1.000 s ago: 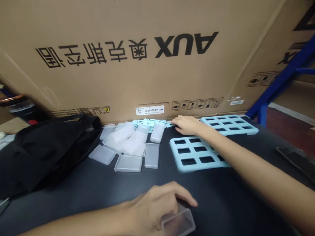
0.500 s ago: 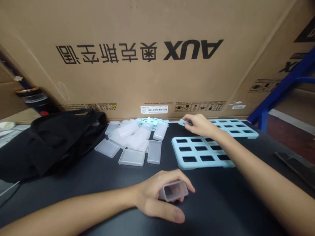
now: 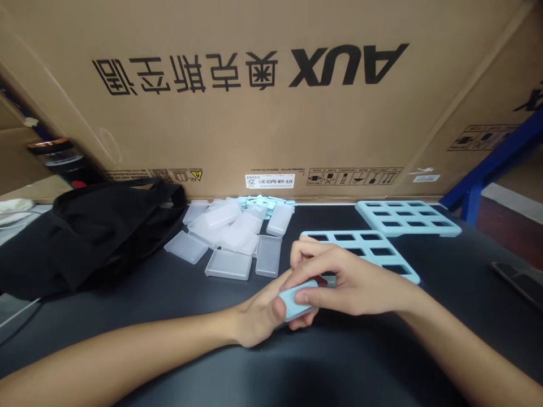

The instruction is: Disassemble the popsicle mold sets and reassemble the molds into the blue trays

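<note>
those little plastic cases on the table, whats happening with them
A person at a dark table has both hands together over one piece. The right hand presses a small light blue insert against what the left hand holds underneath, mostly hidden by the fingers. A pile of clear plastic cases lies behind, with two light blue grid trays to the right, a black bag to the left, and a big cardboard box behind them.

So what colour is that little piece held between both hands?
Pale blue, like the gridded trays behind; the head view shows it.
</note>
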A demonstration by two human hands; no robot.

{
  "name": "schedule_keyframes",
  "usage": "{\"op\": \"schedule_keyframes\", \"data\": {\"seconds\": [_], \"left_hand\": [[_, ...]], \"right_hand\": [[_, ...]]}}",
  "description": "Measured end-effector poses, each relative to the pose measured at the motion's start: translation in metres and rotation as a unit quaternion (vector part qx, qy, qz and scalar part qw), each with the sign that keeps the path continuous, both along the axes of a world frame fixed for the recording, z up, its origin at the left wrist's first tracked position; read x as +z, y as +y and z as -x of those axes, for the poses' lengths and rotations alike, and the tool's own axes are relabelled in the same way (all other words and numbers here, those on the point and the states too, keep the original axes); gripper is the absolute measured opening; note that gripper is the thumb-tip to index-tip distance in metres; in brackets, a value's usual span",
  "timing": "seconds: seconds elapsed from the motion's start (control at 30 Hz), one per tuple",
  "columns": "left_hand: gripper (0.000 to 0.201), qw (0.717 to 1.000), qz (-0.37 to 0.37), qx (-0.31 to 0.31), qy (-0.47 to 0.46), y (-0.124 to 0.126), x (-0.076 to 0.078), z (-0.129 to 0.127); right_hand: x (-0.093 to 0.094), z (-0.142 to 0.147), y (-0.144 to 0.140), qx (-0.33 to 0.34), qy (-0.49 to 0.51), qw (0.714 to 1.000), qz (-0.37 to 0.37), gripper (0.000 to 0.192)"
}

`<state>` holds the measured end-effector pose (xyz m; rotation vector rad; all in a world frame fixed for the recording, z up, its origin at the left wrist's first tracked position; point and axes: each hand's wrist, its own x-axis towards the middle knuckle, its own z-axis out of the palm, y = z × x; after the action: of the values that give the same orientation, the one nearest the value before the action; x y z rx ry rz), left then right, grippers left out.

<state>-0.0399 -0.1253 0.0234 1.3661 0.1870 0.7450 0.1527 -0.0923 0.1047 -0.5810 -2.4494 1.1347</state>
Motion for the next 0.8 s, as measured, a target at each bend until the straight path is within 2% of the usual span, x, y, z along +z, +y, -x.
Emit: {"op": "schedule_keyframes", "data": {"seconds": [0.1, 0.23, 0.3, 0.37, 0.47, 0.57, 0.7, 0.8], "left_hand": [[0.077, 1.0, -0.019, 0.012, 0.012, 0.001, 0.006, 0.001], [0.077, 0.998, -0.051, -0.013, 0.039, 0.001, 0.011, 0.002], [0.079, 0.997, -0.06, -0.013, 0.054, 0.0, 0.011, 0.002], [0.08, 0.997, -0.057, 0.003, 0.048, 0.0, 0.01, 0.002], [0.082, 0.996, -0.05, 0.063, 0.05, -0.001, 0.008, 0.003], [0.085, 0.99, -0.064, 0.102, 0.079, -0.001, 0.008, 0.002], [0.08, 0.995, -0.015, 0.089, 0.046, -0.001, 0.008, 0.0], [0.069, 0.997, 0.022, 0.063, 0.029, 0.0, 0.005, -0.001]], "right_hand": [[-0.006, 0.003, -0.003, -0.021, 0.047, 0.999, 0.002, 0.019], [-0.009, 0.008, -0.008, -0.043, 0.101, 0.99, 0.083, 0.019], [-0.009, 0.011, -0.01, -0.051, 0.094, 0.99, 0.094, 0.021], [-0.008, 0.013, -0.013, -0.058, 0.069, 0.995, 0.053, 0.022], [-0.007, 0.016, -0.016, -0.069, 0.024, 0.996, -0.043, 0.02], [-0.007, 0.015, -0.017, -0.074, 0.028, 0.991, -0.11, 0.021], [-0.005, 0.007, -0.01, -0.035, 0.059, 0.989, -0.131, 0.019], [-0.003, -0.001, -0.003, -0.037, 0.046, 0.989, -0.138, 0.015]]}}
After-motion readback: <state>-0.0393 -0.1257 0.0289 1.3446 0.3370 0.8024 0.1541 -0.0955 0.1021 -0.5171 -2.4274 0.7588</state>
